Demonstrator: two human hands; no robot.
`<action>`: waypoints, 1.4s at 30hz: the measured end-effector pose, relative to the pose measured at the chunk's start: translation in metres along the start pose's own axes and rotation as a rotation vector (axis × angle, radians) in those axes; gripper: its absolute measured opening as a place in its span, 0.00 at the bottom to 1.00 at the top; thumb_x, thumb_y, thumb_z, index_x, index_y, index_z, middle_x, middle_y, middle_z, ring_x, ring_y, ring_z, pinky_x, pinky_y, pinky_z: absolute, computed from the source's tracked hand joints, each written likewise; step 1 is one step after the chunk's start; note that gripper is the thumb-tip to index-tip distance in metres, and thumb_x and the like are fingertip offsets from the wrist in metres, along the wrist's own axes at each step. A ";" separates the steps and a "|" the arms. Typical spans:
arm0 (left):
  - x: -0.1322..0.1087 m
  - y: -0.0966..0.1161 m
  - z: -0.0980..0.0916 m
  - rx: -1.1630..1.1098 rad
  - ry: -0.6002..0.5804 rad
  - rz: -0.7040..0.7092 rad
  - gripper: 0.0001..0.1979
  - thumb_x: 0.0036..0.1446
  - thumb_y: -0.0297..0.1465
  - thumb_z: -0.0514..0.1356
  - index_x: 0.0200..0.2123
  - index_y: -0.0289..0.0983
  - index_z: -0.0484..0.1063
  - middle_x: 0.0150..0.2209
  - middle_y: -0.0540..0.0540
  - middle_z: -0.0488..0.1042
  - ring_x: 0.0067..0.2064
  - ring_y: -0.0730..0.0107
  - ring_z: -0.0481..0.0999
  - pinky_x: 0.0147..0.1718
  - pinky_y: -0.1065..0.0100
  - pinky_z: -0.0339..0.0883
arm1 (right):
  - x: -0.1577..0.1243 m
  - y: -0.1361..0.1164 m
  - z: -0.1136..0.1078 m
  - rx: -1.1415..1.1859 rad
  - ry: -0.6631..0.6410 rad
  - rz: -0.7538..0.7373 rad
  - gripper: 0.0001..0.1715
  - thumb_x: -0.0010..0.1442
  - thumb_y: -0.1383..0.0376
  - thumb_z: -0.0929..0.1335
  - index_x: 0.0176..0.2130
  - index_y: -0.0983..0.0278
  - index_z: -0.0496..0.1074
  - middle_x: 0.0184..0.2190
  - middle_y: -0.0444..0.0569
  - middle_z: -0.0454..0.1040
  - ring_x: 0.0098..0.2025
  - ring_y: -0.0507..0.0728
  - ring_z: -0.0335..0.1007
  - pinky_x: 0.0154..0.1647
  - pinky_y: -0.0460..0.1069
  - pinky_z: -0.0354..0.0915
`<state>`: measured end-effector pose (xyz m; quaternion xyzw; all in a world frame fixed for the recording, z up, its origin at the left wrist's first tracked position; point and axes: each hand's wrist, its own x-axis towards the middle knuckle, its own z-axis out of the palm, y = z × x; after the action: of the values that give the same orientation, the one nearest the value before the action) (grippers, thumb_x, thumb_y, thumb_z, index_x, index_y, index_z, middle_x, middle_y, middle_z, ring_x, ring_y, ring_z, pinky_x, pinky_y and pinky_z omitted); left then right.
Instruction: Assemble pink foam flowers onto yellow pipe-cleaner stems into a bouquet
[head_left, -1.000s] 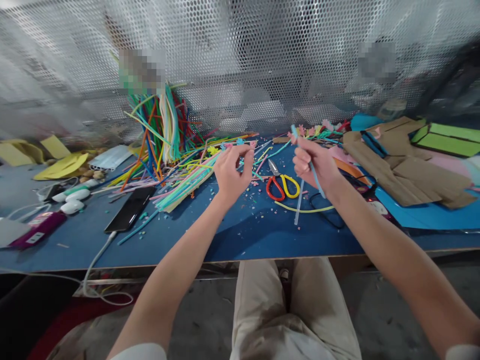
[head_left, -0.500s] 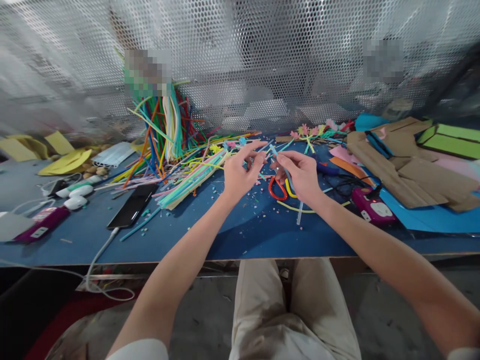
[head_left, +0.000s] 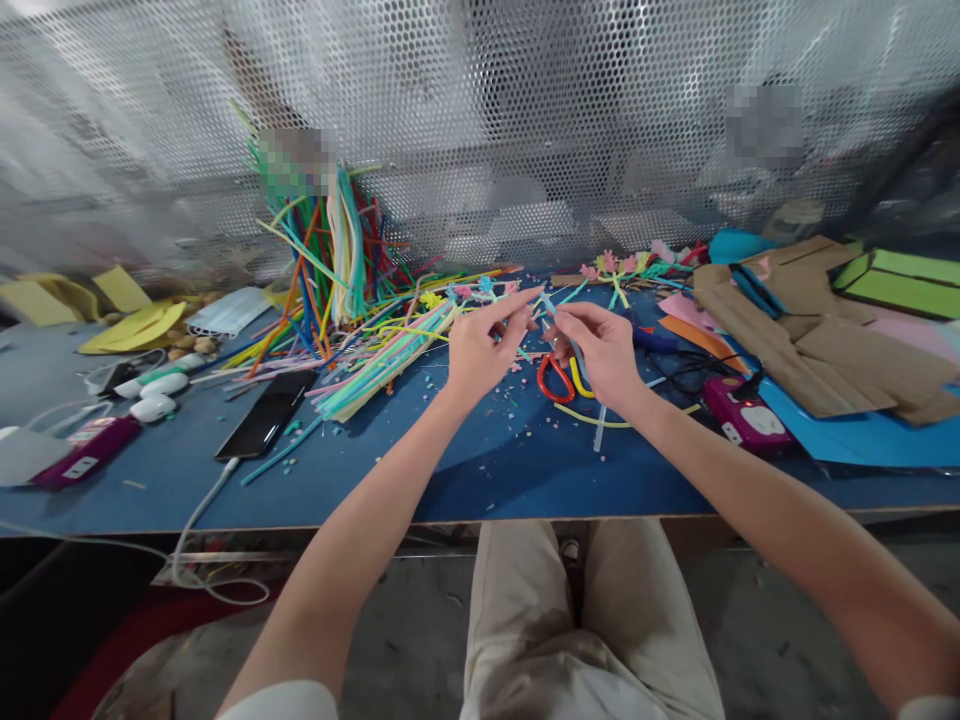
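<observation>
Over the middle of the blue table, my left hand point(head_left: 487, 345) and my right hand point(head_left: 600, 350) face each other, fingertips nearly meeting. A thin light-blue stem point(head_left: 549, 302) shows between the fingertips, pinched by my right hand. My left hand's thumb and fingers are bent close to its end; what they grip is too small to make out. Scissors with a red and yellow handle point(head_left: 555, 380) lie just below my hands. A pale translucent stick point(head_left: 600, 428) lies under my right wrist, beside a yellow-green stem point(head_left: 592, 420).
A phone point(head_left: 266, 415) with a white cable lies left. Bundled coloured stems point(head_left: 390, 365) and an upright bunch point(head_left: 345, 250) stand centre-left. Small stem flowers point(head_left: 611, 265) lie at the back. Brown paper point(head_left: 840, 350), blue sheets and a purple power block point(head_left: 746, 415) are right.
My left index finger has straightened a little toward the light-blue stem. My right hand has barely moved.
</observation>
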<state>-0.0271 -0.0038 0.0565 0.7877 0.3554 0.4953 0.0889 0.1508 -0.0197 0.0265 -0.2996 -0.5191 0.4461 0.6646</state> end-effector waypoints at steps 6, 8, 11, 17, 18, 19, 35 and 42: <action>0.001 -0.001 0.000 0.004 -0.027 -0.021 0.17 0.71 0.36 0.57 0.58 0.46 0.77 0.35 0.49 0.84 0.31 0.72 0.81 0.33 0.70 0.76 | -0.002 -0.002 0.001 -0.044 0.007 0.026 0.12 0.58 0.54 0.75 0.38 0.59 0.79 0.29 0.44 0.81 0.23 0.50 0.70 0.22 0.47 0.67; 0.001 -0.003 0.000 -0.013 -0.029 -0.009 0.16 0.70 0.35 0.57 0.57 0.45 0.77 0.35 0.49 0.84 0.33 0.70 0.83 0.36 0.69 0.78 | -0.002 -0.003 0.001 -0.056 0.011 0.020 0.12 0.58 0.55 0.75 0.38 0.59 0.80 0.29 0.44 0.81 0.23 0.50 0.70 0.22 0.47 0.67; 0.001 -0.004 0.001 -0.087 -0.049 -0.008 0.15 0.71 0.35 0.57 0.57 0.43 0.77 0.40 0.47 0.84 0.33 0.72 0.83 0.35 0.69 0.79 | -0.002 -0.003 0.002 -0.085 0.021 0.018 0.12 0.58 0.55 0.75 0.38 0.59 0.80 0.28 0.44 0.81 0.23 0.51 0.69 0.23 0.47 0.66; 0.002 -0.005 0.001 -0.222 -0.082 -0.053 0.15 0.71 0.36 0.56 0.56 0.41 0.75 0.46 0.44 0.84 0.29 0.75 0.81 0.31 0.71 0.80 | -0.002 -0.006 0.002 -0.102 0.040 0.018 0.11 0.58 0.55 0.74 0.37 0.59 0.80 0.28 0.44 0.80 0.23 0.50 0.65 0.22 0.47 0.64; 0.002 -0.005 0.001 -0.225 -0.082 -0.057 0.15 0.71 0.36 0.56 0.56 0.41 0.76 0.46 0.44 0.84 0.29 0.75 0.81 0.30 0.71 0.80 | -0.002 -0.006 0.002 -0.102 0.042 0.019 0.11 0.58 0.55 0.74 0.37 0.59 0.80 0.28 0.44 0.80 0.23 0.50 0.65 0.22 0.47 0.63; 0.002 -0.005 0.002 -0.225 -0.082 -0.061 0.15 0.71 0.37 0.56 0.55 0.41 0.76 0.45 0.44 0.84 0.28 0.75 0.81 0.29 0.71 0.79 | -0.003 -0.007 0.002 -0.098 0.041 0.021 0.11 0.58 0.55 0.74 0.37 0.59 0.80 0.28 0.44 0.80 0.22 0.50 0.65 0.21 0.47 0.63; -0.003 -0.004 0.005 0.201 0.086 0.138 0.14 0.71 0.38 0.57 0.51 0.44 0.80 0.41 0.48 0.85 0.27 0.74 0.78 0.30 0.70 0.70 | -0.006 -0.018 0.008 -0.079 0.033 0.035 0.10 0.57 0.57 0.75 0.32 0.62 0.81 0.26 0.46 0.80 0.20 0.49 0.66 0.24 0.48 0.68; -0.003 -0.007 0.004 0.285 0.090 0.189 0.13 0.71 0.33 0.57 0.51 0.46 0.80 0.41 0.49 0.85 0.29 0.73 0.78 0.31 0.69 0.68 | -0.003 -0.021 0.004 -0.101 0.002 0.048 0.13 0.58 0.55 0.75 0.34 0.62 0.80 0.22 0.44 0.77 0.18 0.48 0.64 0.20 0.46 0.65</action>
<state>-0.0282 0.0006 0.0491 0.7992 0.3502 0.4808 -0.0864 0.1528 -0.0318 0.0443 -0.3456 -0.5330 0.4348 0.6382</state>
